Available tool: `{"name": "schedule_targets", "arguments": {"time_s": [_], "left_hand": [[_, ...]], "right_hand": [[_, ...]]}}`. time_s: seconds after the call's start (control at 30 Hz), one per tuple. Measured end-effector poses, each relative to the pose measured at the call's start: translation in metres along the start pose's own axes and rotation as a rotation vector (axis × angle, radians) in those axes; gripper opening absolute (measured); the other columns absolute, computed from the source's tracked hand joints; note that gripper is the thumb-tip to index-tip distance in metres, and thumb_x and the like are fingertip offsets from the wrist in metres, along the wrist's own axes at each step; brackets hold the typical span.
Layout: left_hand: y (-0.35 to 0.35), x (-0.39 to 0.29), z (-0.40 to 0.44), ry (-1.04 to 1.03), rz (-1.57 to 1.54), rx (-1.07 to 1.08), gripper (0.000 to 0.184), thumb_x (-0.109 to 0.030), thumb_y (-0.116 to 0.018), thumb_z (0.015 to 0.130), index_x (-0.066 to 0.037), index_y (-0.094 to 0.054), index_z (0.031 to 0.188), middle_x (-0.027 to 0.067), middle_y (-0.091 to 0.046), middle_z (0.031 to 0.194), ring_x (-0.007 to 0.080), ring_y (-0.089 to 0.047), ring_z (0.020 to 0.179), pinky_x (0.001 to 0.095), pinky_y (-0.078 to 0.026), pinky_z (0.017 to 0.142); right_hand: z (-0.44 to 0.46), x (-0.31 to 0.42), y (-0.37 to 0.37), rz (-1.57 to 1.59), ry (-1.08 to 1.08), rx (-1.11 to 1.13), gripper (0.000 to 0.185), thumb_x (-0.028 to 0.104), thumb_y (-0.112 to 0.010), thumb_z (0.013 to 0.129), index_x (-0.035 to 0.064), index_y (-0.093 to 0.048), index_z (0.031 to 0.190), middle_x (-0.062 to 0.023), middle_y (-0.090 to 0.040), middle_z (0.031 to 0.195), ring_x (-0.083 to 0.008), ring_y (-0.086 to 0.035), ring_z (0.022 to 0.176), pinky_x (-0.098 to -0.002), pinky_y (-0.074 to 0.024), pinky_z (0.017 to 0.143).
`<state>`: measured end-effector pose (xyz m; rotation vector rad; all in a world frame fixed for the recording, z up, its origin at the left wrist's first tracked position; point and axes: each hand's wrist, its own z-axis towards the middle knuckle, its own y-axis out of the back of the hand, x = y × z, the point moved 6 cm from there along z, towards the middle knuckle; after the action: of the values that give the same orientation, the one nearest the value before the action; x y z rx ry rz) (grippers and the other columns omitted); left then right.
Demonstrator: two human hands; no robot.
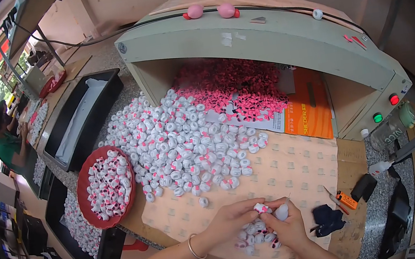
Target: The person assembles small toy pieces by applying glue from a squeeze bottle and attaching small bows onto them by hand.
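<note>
My left hand (234, 221), with a bracelet at the wrist, is closed on a small white and pink piece (262, 208) by its fingertips. My right hand (291, 227) is wrapped around a small white bottle (281, 212) with a thin tip pointing up and away. Its thumb rests against the same piece. Below both hands, a small group of white pieces with dark pink parts (258, 234) lies on the paper-covered table. Beyond them spreads a big heap of white, round pieces with pink spots (183, 144).
A greenish bench hood (259, 41) arches over a pile of pink parts (244, 86). At left stand a red bowl (82, 194) of pieces and black trays (115, 81). Pliers (334, 199), an orange box (347, 200) and a dark cloth (328, 219) lie right. A co-worker (5, 141) sits far left.
</note>
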<state>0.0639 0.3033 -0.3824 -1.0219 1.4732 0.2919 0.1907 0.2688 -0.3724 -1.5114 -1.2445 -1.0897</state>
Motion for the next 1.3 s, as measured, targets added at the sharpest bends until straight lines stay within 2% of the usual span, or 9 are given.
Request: {"name": "schedule_targets", "arguments": {"time_s": [0.3,0.4,0.5,0.6,0.77,0.87,1.07,1.17,1.3], "left_hand": [[-0.007,-0.013,-0.002,-0.093,0.098,-0.028,0.035,-0.007,-0.049,0.086,-0.004,-0.046,0.121,0.0091,-0.050,0.117,0.0153,-0.050,0.104,0.0273,-0.042,0.086],[-0.012,-0.031,-0.006,-0.495,0.702,-0.035,0.036,-0.009,-0.053,0.084,-0.005,-0.047,0.119,0.0108,-0.050,0.115,0.0220,-0.051,0.102,0.0314,-0.044,0.083],[-0.013,-0.038,-0.012,-0.620,0.929,-0.110,0.037,-0.012,-0.057,0.080,-0.006,-0.049,0.115,0.0121,-0.052,0.110,0.0283,-0.050,0.100,0.0351,-0.044,0.080],[0.003,-0.063,-0.028,-0.563,1.127,-0.258,0.033,-0.016,-0.059,0.078,-0.006,-0.052,0.108,0.0105,-0.053,0.103,0.0285,-0.052,0.094,0.0365,-0.046,0.075],[0.056,-0.067,-0.061,-0.137,1.471,-0.658,0.030,-0.024,-0.061,0.074,-0.008,-0.053,0.099,0.0091,-0.052,0.091,0.0264,-0.057,0.070,0.0358,-0.047,0.055],[0.055,-0.058,-0.064,-0.250,1.569,-0.633,0.031,-0.023,-0.061,0.073,-0.009,-0.053,0.100,0.0104,-0.052,0.088,0.0257,-0.057,0.066,0.0353,-0.046,0.052],[0.056,-0.055,-0.060,-0.286,1.469,-0.655,0.028,-0.018,-0.061,0.074,-0.009,-0.053,0.099,0.0097,-0.052,0.090,0.0266,-0.058,0.068,0.0348,-0.047,0.055],[0.052,-0.047,-0.053,-0.272,1.138,-0.474,0.029,-0.013,-0.060,0.074,-0.007,-0.053,0.102,0.0101,-0.051,0.093,0.0270,-0.058,0.070,0.0341,-0.048,0.059],[0.035,-0.044,-0.041,-0.193,0.902,-0.247,0.031,-0.011,-0.059,0.076,-0.007,-0.053,0.107,0.0094,-0.050,0.094,0.0233,-0.057,0.077,0.0308,-0.049,0.067]], "right_hand": [[0.000,0.017,0.005,-0.105,-0.034,0.020,0.016,0.008,-0.064,0.077,0.0032,-0.057,0.090,-0.0039,-0.058,0.078,-0.0048,-0.054,0.065,-0.0192,-0.0449,0.053],[0.002,0.012,0.018,-0.079,0.071,-0.056,0.020,0.006,-0.061,0.078,0.0026,-0.052,0.096,-0.0052,-0.057,0.080,-0.0063,-0.053,0.064,-0.0195,-0.0440,0.056],[0.001,0.014,0.024,-0.114,0.102,-0.113,0.027,0.003,-0.057,0.079,0.0018,-0.045,0.103,-0.0063,-0.055,0.082,-0.0096,-0.053,0.068,-0.0222,-0.0448,0.059],[-0.001,0.019,0.029,-0.166,0.173,-0.188,0.028,0.002,-0.054,0.080,0.0004,-0.043,0.105,-0.0077,-0.055,0.086,-0.0117,-0.054,0.078,-0.0237,-0.0455,0.064],[0.002,0.021,0.036,-0.049,0.218,-0.189,0.039,0.003,-0.050,0.082,-0.0029,-0.037,0.119,-0.0120,-0.055,0.100,-0.0153,-0.053,0.093,-0.0248,-0.0441,0.075],[0.001,0.021,0.035,-0.132,0.208,-0.119,0.044,0.005,-0.049,0.084,-0.0027,-0.034,0.124,-0.0133,-0.053,0.107,-0.0157,-0.053,0.095,-0.0241,-0.0429,0.077],[0.001,0.036,0.014,-0.175,0.228,-0.011,0.044,0.013,-0.048,0.086,-0.0037,-0.035,0.124,-0.0138,-0.054,0.107,-0.0190,-0.052,0.098,-0.0296,-0.0406,0.085],[0.014,0.027,0.003,-0.652,0.481,0.066,0.045,0.015,-0.049,0.086,-0.0019,-0.034,0.125,-0.0162,-0.053,0.108,-0.0219,-0.052,0.099,-0.0302,-0.0374,0.089],[0.013,0.023,-0.003,-0.748,0.415,0.201,0.045,0.015,-0.048,0.086,0.0005,-0.034,0.126,-0.0180,-0.050,0.110,-0.0237,-0.053,0.099,-0.0304,-0.0396,0.086]]}}
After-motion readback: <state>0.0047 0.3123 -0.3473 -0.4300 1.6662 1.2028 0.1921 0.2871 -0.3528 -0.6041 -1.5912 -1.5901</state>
